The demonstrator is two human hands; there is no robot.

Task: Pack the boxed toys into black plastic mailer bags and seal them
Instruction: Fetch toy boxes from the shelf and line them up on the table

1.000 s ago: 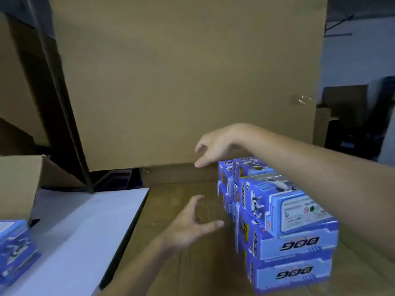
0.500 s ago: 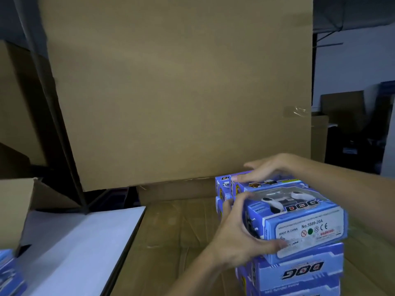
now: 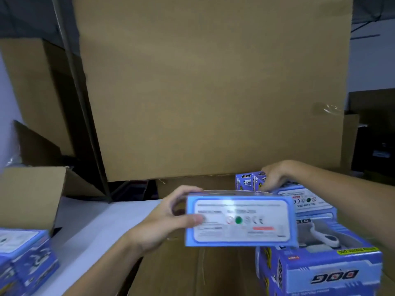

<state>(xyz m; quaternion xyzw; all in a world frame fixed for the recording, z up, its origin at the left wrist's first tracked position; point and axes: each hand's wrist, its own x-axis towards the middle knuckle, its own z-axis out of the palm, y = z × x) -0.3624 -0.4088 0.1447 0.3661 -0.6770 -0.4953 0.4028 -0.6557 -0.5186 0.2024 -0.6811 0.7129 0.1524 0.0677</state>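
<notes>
The left hand (image 3: 168, 218) has a blue toy box (image 3: 239, 221) pinched by its left end, thumb on the label side facing the camera and fingers curled round the back edge. The box is up in the air, label side tilted toward the camera, hanging over the brown cardboard counter (image 3: 192, 270) just left of the stack of blue boxes (image 3: 320, 268) it sits beside. The print on the label is a bit blurred, but a green dot and some marks show.

The right hand (image 3: 275, 176) is over at the far end of that stack, fingers curled down onto the top of a box in the back row (image 3: 249, 181). It's touching the box for sure; whether it's properly gripping it is hard to tell, since the fingertips are hidden behind the held box.

The stack sits along the right side of the counter, the nearest box showing a "DOG" logo upside down and a clear window with a white toy inside.

Left of the brown surface is a white sheet (image 3: 96, 227), and at its left edge there's another pile of the same blue boxes (image 3: 25, 261). An open carton (image 3: 30, 195) stands behind that pile. A big upright cardboard panel (image 3: 213, 86) fills the back.
</notes>
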